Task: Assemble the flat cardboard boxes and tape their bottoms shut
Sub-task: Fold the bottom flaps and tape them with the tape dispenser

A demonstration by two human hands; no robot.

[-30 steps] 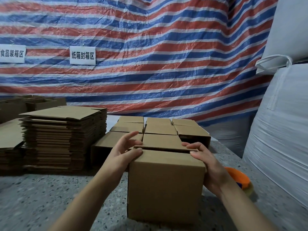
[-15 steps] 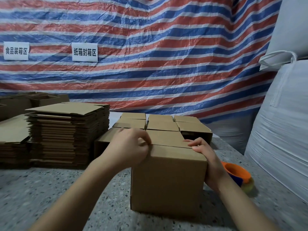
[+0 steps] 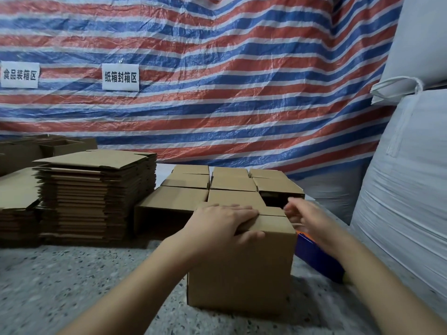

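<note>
Packing workshop: flat carton stacks (image 3: 96,194), tarpaulin (image 3: 217,81)

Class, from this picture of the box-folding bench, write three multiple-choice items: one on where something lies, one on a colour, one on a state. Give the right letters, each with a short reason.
1. Where is the stack of flat cardboard relative to the box being folded?
A. To its left
B. On top of it
C. Inside it

2. What colours are the stripes of the tarp behind the table?
A. Green and yellow
B. Red, blue and white
C. Black only

3. What is the left hand doing?
A. Hanging off the table
B. Holding a tape roll
C. Pressing flat on the box's top flaps

Answers:
1 A: the stack stands on the speckled table, left of the box.
2 B: red, blue and white bands run across the tarp.
3 C: its straight fingers lie along the flap seam, while the right hand is blurred beside the box.
</note>
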